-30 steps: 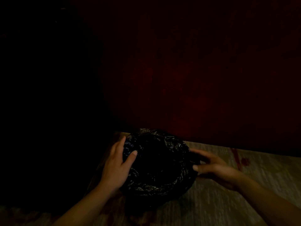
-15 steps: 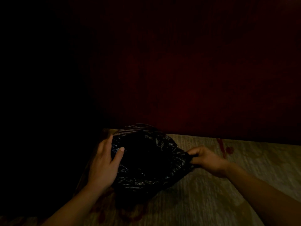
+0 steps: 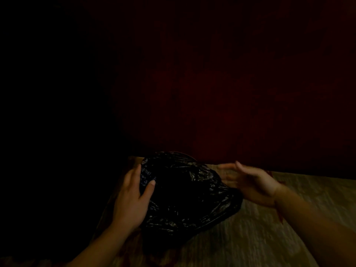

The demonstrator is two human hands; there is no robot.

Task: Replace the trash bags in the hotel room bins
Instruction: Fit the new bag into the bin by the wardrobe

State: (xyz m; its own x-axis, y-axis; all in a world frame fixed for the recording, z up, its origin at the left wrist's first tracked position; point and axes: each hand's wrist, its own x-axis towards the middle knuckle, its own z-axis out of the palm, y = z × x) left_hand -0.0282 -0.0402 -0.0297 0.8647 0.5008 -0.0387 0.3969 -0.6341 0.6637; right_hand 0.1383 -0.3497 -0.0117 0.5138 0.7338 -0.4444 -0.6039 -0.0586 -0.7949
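- Pale, patterned carpet (image 3: 260, 237) covers the floor at lower right, with dim reddish marks (image 3: 279, 216) in its weave.
- A dark red wall (image 3: 221, 93) rises behind it.
- Deep shadow (image 3: 48, 112) fills the left side; nothing can be made out there.

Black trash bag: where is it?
Low centre of the head view: black trash bag on the carpet, left hand holding its rim, right hand beside it.

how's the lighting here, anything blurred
Head view: very dim; the wall and the whole left side are nearly black, while the carpet and glints on the black bag catch some light. The right hand is motion-blurred; the left hand, gripping the bag, is sharper.
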